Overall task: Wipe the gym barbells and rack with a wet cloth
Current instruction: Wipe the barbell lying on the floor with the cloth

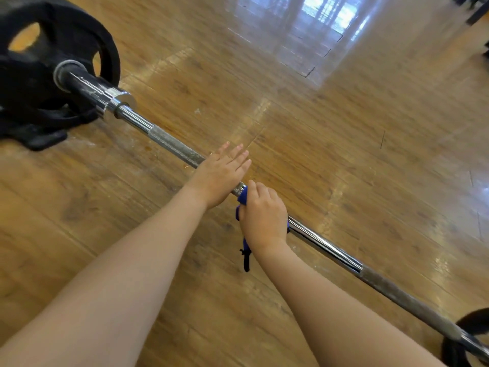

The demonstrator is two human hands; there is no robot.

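Currently, left hand (217, 178): spread flat, steadying barbell (172, 147).
Right hand (263, 218): at 4 o'clock, gripping blue cloth (243, 195) around bar for wiping.

Glossy wooden plank floor (344, 160) with bright window glare (317, 27), dark equipment (476, 9) at far corner.
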